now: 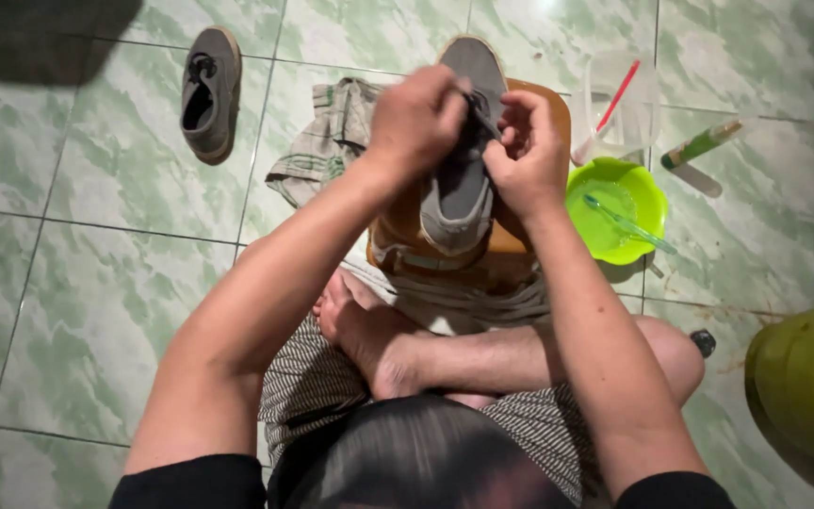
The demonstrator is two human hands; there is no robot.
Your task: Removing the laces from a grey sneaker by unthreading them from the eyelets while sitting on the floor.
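A grey sneaker (pixel 462 193) rests on an orange stool (pixel 398 231) in front of my crossed legs. My left hand (pixel 416 118) and my right hand (pixel 527 151) meet over its tongue, each pinching the dark shoelace (pixel 480 118). The second grey sneaker (pixel 209 90) lies apart on the green tiled floor at the far left. A crumpled striped cloth (pixel 327 141) lies beside the stool, just under my left forearm.
A bright green bowl (pixel 647 193) with liquid and a toothbrush (pixel 628 224) sits right of the stool. Behind it stand a clear plastic container (pixel 624 104) with a red stick and a green tube (pixel 701 143). A large green vessel (pixel 803 396) sits at right.
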